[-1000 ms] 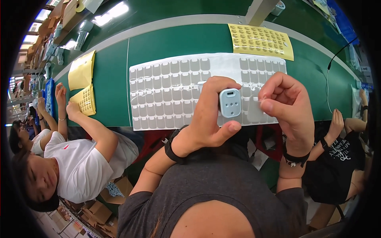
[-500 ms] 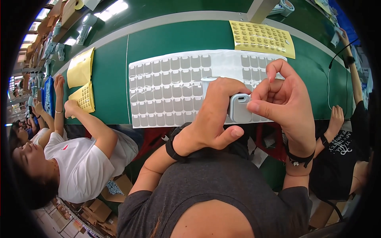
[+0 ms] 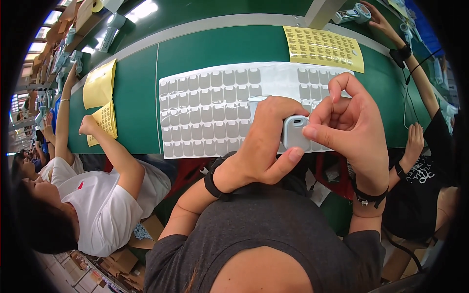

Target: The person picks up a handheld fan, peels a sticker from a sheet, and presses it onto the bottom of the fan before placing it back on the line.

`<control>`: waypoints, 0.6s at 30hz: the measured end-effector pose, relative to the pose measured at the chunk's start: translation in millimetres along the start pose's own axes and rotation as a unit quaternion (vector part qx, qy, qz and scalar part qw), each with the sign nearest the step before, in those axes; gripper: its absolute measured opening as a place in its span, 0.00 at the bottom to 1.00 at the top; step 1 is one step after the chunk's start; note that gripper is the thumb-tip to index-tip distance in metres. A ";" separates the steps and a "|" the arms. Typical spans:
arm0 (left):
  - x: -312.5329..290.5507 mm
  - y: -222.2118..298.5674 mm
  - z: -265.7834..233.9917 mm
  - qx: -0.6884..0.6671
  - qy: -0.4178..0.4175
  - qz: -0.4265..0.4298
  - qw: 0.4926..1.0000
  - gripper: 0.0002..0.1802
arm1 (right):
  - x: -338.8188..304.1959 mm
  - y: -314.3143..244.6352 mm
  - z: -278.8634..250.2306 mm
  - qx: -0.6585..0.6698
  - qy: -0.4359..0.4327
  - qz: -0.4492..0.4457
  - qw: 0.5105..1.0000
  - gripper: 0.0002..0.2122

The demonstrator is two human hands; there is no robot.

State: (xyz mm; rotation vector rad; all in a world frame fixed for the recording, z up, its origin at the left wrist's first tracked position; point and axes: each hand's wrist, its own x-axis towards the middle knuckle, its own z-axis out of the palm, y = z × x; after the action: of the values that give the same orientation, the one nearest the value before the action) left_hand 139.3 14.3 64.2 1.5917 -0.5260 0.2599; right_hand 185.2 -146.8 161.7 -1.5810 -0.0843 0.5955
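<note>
A pale grey rounded plastic casing [image 3: 295,132] shows against the white backing sheet [image 3: 229,105], which carries even rows of light grey rounded stickers. The flat green table top [image 3: 132,93] bears yellow label sheets [image 3: 325,46] patterned with small darker rectangles. Both wrists wear black straps [image 3: 212,180].

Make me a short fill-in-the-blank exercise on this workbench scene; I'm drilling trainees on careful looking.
1. The left hand grips a small pale ____ device.
2. The right hand pinches at the device's ____ edge.
3. Under both hands lies a white sheet of grey stickers on a ____ table.
4. Beyond it lies a ____ sheet of small labels.

Missing words: grey; right; green; yellow
</note>
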 end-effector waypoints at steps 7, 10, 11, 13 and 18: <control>1.3 0.3 0.2 0.006 -0.003 0.007 1.000 0.25 | -2.1 -0.8 2.3 -0.018 0.012 -0.017 1.000 0.22; 0.6 -0.1 0.7 0.015 -0.001 0.007 1.000 0.25 | -3.8 0.0 4.3 -0.033 0.018 -0.034 0.999 0.22; 0.3 0.1 1.1 0.015 -0.002 0.007 1.000 0.25 | -4.5 0.8 5.2 -0.043 0.023 -0.048 0.998 0.22; -0.2 0.8 2.2 0.014 0.004 0.001 1.000 0.25 | -5.9 1.5 7.0 -0.053 0.029 -0.062 0.996 0.22; -0.1 0.9 2.2 0.025 0.003 0.004 1.000 0.26 | -4.4 1.6 6.7 -0.142 0.045 -0.085 0.985 0.22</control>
State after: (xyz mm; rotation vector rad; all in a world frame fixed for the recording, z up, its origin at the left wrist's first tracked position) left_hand 138.4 12.1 64.8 1.6363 -0.5251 0.2859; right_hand 178.2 -142.7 161.7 -1.8525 -0.2419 0.3900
